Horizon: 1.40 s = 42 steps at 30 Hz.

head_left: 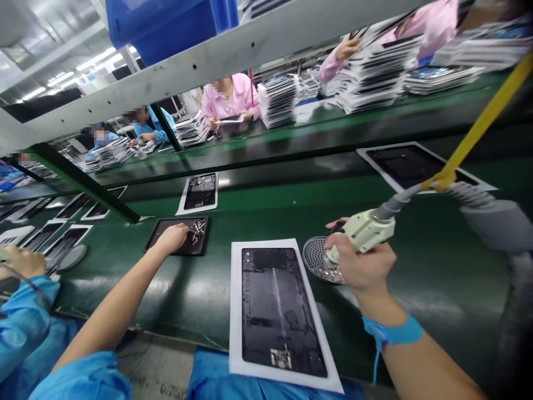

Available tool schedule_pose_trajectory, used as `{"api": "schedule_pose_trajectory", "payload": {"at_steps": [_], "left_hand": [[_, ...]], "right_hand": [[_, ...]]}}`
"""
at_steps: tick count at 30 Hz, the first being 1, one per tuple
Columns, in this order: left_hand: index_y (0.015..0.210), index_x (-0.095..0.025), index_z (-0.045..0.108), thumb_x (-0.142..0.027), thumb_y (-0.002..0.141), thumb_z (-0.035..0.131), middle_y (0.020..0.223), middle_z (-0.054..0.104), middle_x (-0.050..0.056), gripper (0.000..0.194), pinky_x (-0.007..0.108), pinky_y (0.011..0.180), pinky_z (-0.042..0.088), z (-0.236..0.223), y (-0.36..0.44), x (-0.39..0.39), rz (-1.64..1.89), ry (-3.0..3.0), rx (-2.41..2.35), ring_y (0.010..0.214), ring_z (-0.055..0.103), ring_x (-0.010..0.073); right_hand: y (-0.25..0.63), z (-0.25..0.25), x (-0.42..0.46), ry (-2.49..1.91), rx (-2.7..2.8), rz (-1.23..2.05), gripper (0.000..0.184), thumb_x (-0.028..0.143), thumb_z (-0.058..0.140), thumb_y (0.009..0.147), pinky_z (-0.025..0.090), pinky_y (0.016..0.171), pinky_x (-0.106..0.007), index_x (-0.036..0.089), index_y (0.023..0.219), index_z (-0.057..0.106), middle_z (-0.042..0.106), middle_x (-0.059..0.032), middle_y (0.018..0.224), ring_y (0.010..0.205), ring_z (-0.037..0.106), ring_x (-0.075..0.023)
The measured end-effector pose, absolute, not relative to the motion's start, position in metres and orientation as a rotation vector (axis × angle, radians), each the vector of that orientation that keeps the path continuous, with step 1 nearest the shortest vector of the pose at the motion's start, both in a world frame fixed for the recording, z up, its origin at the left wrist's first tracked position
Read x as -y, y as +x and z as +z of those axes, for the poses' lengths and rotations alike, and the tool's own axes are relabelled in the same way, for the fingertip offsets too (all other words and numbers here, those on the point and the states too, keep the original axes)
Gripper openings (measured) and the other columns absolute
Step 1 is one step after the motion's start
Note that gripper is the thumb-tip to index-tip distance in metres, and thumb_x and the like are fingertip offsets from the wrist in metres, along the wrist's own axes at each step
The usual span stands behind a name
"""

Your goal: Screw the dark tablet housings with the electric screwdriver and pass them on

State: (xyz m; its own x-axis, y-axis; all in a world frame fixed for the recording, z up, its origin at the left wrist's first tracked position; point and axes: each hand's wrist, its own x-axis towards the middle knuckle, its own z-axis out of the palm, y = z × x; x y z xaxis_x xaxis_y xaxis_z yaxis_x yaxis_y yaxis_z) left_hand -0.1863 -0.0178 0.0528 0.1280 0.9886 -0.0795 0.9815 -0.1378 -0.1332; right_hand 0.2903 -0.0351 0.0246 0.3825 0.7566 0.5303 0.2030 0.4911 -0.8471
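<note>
My left hand [171, 239] reaches into a dark shallow tray [153, 238], its fingers drawn together beside a pile of small metal parts [197, 230]. Whatever may be between the fingertips is hidden. A pale electric screwdriver [366, 230] is gripped in my right hand [366, 265], its tip pointing down over a round grey perforated dish [317, 254] of tiny screws. Between my hands lies a black tablet housing [266, 297] on a white sheet [236, 333], overhanging the bench's front edge. A blue band circles my right wrist.
A yellow strap [491, 111] and grey cable hang at the right by the screwdriver. Other tablet housings lie on the green bench [266, 200], one beyond the tray [201, 190]. A co-worker's hand [25, 261] is close at left. Stacks [278, 101] and people line the far side.
</note>
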Motion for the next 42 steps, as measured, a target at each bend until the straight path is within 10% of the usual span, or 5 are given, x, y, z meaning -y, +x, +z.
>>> {"api": "schedule_pose_trajectory", "payload": {"at_steps": [15,42], "left_hand": [[0.105,-0.016,0.073,-0.053,0.083,0.072,0.085,0.078,0.007,0.043,0.036,0.078,0.063,0.05,-0.071,0.059,-1.61,-2.464,2.498,0.079,0.075,0.0211],[0.083,-0.019,0.07,-0.018,0.101,0.051,0.09,0.069,0.008,0.026,0.031,0.072,0.048,0.01,0.004,0.065,0.02,-2.383,1.837,0.088,0.064,0.0215]], "right_hand": [[0.292,0.018,0.034,-1.049,1.162,0.466,0.021,0.039,0.077,0.083,0.061,0.064,-0.037,0.019,0.089,0.071,0.073,-0.0029,0.07,0.06,0.07,-0.0203],[0.291,0.02,0.035,-1.003,1.185,0.437,0.018,0.035,0.076,0.083,0.064,0.079,-0.046,0.02,0.091,0.07,0.072,-0.0032,0.071,0.079,0.076,-0.0266]]}}
